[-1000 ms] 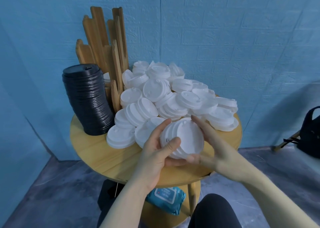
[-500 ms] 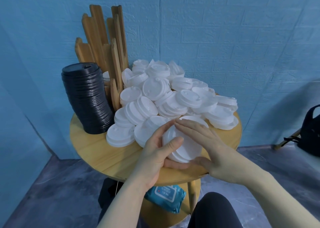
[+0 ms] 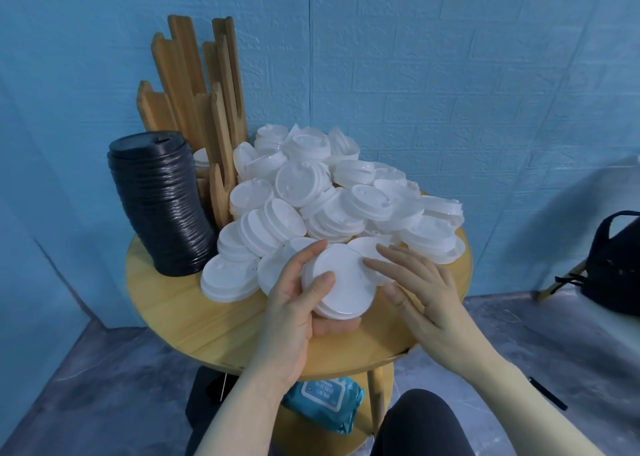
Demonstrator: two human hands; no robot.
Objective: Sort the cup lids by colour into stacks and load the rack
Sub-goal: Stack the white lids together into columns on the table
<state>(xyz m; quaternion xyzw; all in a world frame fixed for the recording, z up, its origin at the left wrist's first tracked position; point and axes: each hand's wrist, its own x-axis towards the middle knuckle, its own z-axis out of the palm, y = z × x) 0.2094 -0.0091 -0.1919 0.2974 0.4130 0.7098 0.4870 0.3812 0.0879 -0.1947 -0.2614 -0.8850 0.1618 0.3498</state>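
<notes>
My left hand [image 3: 294,311] holds a small stack of white lids [image 3: 341,284] just above the round wooden table [image 3: 194,317], thumb on top and fingers underneath. To its right, my right hand [image 3: 420,291] has its fingers spread, with the fingertips touching the stack's rim and a loose white lid [image 3: 369,246] behind it. A big heap of white lids [image 3: 332,195] covers the back and right of the table. At the left stands a tall stack of black lids [image 3: 162,206]. Behind that stack rises the wooden slatted rack [image 3: 201,102].
A blue wipes pack [image 3: 325,400] lies on the shelf under the table. A dark bag [image 3: 613,265] sits at the far right. The blue wall is close behind the table. My dark-clothed knee [image 3: 415,421] is below the table edge.
The stack in my left hand has tipped from tilted to nearly flat, top face up. My right hand has slid off the top of the stack to its right side.
</notes>
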